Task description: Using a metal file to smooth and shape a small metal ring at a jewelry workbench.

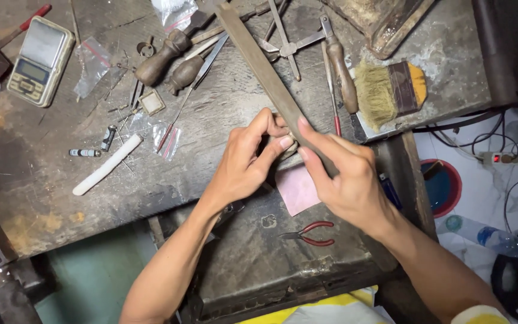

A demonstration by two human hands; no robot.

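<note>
You are mid-filing: your right hand (349, 180) has its grip closed on the long flat file (271, 84), laid across a small piece (289, 147) pinched in your left hand (250, 159) at the tabletop (43, 174) edge, so the next stroke likely needs steady, level pressure.

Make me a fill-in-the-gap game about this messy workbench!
1. The right hand holds a long flat metal ____.
2. The pliers on the bench have ____ handles.
3. The brush lies to the ____ of the hands.
4. The left hand pinches a small piece against the ____.

Missing words: file; red; right; file
</note>
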